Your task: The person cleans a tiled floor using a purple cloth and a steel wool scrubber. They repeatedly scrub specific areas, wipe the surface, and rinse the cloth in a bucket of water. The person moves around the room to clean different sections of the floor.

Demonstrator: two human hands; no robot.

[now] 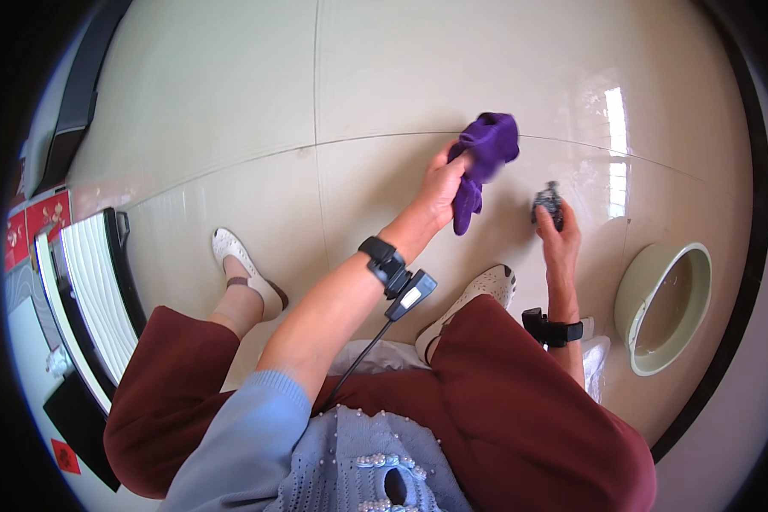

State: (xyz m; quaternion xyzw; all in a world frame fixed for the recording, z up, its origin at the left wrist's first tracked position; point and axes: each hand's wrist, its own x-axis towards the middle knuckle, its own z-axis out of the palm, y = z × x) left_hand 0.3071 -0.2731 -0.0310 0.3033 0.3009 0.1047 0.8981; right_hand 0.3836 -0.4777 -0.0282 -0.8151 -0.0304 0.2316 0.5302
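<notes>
A bunched purple cloth [489, 144] is gripped in my left hand [440, 185], one end drooping below the fingers. The cloth is partly blurred and sits just above the tiled floor [384, 83]. To its right, my right hand [560, 230] pinches a small crumpled dark grey scouring pad [548, 200], which looks like steel wool. Whether the pad touches the floor, I cannot tell. A pale green plastic basin [633, 301] holding cloudy brownish water [669, 304] stands on the floor right of my right hand.
My shoes rest on the glossy tiles, the left shoe [246, 269] and the right shoe [467, 301] wide apart. A dark skirting strip [752, 224] runs along the wall on the right. At left is a white ribbed panel [89, 301] with a black frame. White plastic [595, 365] lies near my right forearm.
</notes>
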